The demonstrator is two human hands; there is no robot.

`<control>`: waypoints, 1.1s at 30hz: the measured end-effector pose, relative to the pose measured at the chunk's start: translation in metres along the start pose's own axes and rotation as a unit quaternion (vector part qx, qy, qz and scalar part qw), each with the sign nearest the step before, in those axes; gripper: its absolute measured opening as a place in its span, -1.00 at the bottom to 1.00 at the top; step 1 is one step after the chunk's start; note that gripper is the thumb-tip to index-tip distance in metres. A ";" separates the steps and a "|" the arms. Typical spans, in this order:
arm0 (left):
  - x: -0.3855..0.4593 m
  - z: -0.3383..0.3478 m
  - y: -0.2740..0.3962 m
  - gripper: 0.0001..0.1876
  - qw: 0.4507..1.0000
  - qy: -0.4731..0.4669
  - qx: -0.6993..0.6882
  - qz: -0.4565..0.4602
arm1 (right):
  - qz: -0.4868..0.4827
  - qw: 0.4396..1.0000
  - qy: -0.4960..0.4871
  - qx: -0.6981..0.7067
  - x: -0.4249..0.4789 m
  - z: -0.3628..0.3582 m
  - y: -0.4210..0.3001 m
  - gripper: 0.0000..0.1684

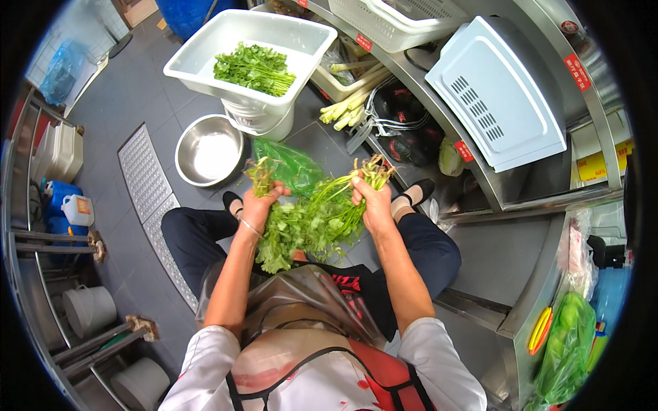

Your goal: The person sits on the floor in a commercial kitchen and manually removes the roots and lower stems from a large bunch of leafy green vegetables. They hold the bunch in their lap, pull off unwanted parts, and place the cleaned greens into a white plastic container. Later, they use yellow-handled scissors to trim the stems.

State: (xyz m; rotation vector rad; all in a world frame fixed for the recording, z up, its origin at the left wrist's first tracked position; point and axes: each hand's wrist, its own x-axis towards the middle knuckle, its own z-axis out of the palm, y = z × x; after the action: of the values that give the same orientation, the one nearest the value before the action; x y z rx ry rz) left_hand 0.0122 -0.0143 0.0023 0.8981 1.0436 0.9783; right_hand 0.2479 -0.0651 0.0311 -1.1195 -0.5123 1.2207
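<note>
My left hand (260, 206) is closed around the root end of one bunch of cilantro (261, 177). In my right hand (374, 201) is another bunch of cilantro (367, 180), its brown roots sticking up above the thumb. The leaves of both bunches (303, 228) hang together between the hands, over my lap. A green plastic bag (290, 164) lies on the floor just beyond them. Past it, a white plastic tub (198, 67) rests on a white bucket (262, 117) and holds trimmed cilantro (254, 69).
An empty steel basin (209, 150) stands left of the bucket. A perforated drain cover (146, 167) runs along the tiled floor. At right, a steel shelf unit (483, 177) holds leeks (354, 105) and a pale blue panel (496, 97). Canisters (78, 209) and buckets fill the left rack.
</note>
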 end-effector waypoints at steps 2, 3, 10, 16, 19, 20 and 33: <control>-0.007 0.022 0.013 -0.78 0.998 -0.058 0.027 -0.007 | 0.034 0.999 -0.028 -0.013 -0.006 0.007 0.002 -0.79; -0.008 0.029 0.013 -0.77 0.996 -0.092 0.016 -0.004 | 0.047 0.998 -0.040 -0.013 -0.009 0.011 0.003 -0.79; -0.016 0.043 0.010 -0.73 0.982 -0.151 -0.032 -0.105 | 0.045 0.983 -0.092 -0.150 -0.013 0.009 0.004 -0.88; -0.015 0.037 0.002 -0.77 0.981 -0.158 -0.007 -0.116 | -0.177 0.898 -0.120 -0.385 -0.017 0.018 -0.005 -0.82; -0.012 0.037 0.001 -0.80 0.982 -0.151 -0.001 -0.109 | -0.252 0.851 -0.106 -0.449 -0.016 0.021 -0.007 -0.78; -0.010 0.038 0.001 -0.81 0.983 -0.147 -0.001 -0.107 | -0.252 0.847 -0.096 -0.458 -0.017 0.021 -0.007 -0.76; -0.007 -0.005 0.007 -0.79 0.982 0.025 -0.159 -0.100 | -0.200 0.938 0.267 -0.089 0.031 -0.034 -0.026 -0.90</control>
State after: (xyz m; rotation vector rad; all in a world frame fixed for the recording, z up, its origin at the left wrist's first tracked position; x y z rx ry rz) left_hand 0.0049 -0.0184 0.0094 0.4993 0.9652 0.9680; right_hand 0.2975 -0.0485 0.0323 -1.3590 -0.4063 0.4894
